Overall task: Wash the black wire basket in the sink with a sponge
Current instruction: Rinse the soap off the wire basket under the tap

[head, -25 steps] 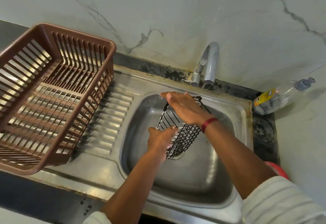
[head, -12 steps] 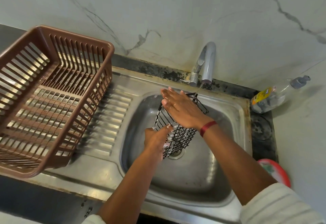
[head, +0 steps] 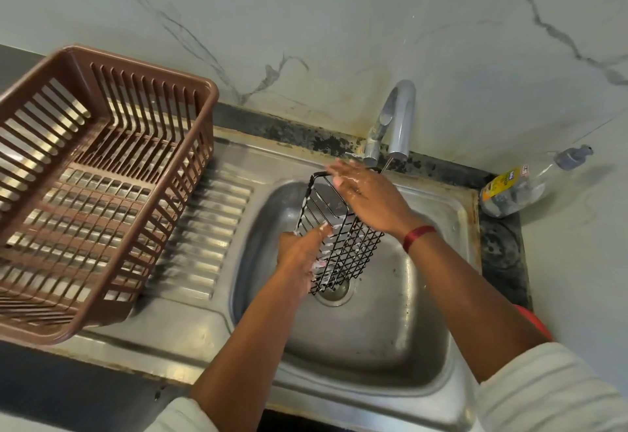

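The black wire basket [head: 343,244] stands tilted on end over the steel sink [head: 373,329], its lower end near the drain. My left hand [head: 300,258] grips its lower left side, thumb up along the wires, with soap foam on the fingers. My right hand [head: 367,197] lies flat and wet on the basket's upper right side, fingers straight and reaching toward the top rim. A thin stream of water runs from the tap [head: 394,118] just behind that hand. No sponge shows in this view.
A brown plastic dish rack [head: 85,193] sits on the ribbed drainboard [head: 210,227] at left. A clear soap bottle [head: 520,186] lies on its side at the counter's right back corner. A red object [head: 533,322] peeks out behind my right forearm.
My right hand slid up along the basket toward its top rim near the tap. The basket now stands more upright, and my left hand keeps its hold on the lower side.
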`<act>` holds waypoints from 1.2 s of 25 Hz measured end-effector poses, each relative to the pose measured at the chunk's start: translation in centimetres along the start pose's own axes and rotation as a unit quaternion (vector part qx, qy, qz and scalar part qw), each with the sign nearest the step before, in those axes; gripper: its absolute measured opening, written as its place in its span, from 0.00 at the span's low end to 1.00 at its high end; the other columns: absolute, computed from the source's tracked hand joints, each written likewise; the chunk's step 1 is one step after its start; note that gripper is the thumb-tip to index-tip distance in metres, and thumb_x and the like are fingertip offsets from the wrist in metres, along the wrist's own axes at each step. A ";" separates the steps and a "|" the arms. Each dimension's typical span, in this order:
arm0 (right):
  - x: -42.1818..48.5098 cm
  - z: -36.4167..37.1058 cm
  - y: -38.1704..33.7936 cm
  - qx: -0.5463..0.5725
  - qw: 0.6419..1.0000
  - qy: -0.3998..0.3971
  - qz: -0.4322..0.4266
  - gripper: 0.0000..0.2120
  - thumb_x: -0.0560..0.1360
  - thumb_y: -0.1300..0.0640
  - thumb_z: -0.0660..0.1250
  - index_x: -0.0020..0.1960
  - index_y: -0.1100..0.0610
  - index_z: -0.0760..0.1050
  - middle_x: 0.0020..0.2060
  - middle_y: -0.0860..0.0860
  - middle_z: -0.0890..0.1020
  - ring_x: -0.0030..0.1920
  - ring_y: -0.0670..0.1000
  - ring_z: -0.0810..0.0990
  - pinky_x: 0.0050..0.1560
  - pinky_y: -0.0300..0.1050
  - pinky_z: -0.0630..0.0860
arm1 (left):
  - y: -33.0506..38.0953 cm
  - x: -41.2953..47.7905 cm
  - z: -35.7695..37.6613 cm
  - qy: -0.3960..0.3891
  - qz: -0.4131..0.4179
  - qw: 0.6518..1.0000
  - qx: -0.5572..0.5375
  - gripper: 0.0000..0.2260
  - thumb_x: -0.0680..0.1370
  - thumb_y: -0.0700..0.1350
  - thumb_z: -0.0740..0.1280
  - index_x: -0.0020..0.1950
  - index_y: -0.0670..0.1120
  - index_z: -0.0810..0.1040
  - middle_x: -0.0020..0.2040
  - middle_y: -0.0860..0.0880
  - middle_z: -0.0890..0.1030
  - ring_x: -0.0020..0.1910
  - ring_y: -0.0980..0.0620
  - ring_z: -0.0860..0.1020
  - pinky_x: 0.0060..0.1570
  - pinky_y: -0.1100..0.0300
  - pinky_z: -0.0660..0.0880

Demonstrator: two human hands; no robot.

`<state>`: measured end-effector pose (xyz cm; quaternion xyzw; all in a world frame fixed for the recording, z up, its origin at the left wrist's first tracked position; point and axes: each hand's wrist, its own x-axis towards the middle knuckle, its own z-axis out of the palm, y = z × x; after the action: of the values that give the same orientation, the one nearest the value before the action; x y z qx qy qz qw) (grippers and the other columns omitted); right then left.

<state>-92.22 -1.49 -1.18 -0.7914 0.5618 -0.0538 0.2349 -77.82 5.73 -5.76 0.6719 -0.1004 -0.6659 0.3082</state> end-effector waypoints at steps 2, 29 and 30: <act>0.0 -0.6 0.7 -0.007 0.997 0.004 0.073 0.23 0.84 0.44 0.47 0.78 0.48 0.58 0.78 0.50 0.58 0.79 0.54 0.52 0.76 0.53 0.47 | 0.4 0.0 -0.3 -0.007 0.010 1.000 0.011 0.41 0.70 0.50 0.80 0.77 0.46 0.62 0.72 0.38 0.72 0.69 0.36 0.74 0.67 0.42 0.72; -3.6 1.1 -2.3 -0.133 0.990 -0.004 -0.036 0.29 0.81 0.40 0.37 0.78 0.50 0.55 0.79 0.50 0.51 0.79 0.52 0.45 0.77 0.58 0.41 | -0.1 0.1 0.2 0.005 0.010 1.000 0.021 0.10 0.75 0.51 0.72 0.50 0.46 0.81 0.49 0.44 0.83 0.43 0.49 0.76 0.46 0.54 0.76; -3.9 1.4 -3.1 -0.139 0.987 -0.006 -0.083 0.29 0.81 0.41 0.38 0.77 0.50 0.57 0.78 0.50 0.52 0.79 0.51 0.46 0.78 0.57 0.42 | -0.1 0.1 0.3 0.003 0.014 0.999 0.028 0.14 0.74 0.54 0.74 0.52 0.46 0.81 0.51 0.43 0.83 0.47 0.47 0.77 0.46 0.54 0.75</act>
<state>-90.47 3.28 -0.42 -0.8605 0.4948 0.0101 0.1211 -78.14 5.70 -5.91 0.6805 -0.1282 -0.6566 0.2989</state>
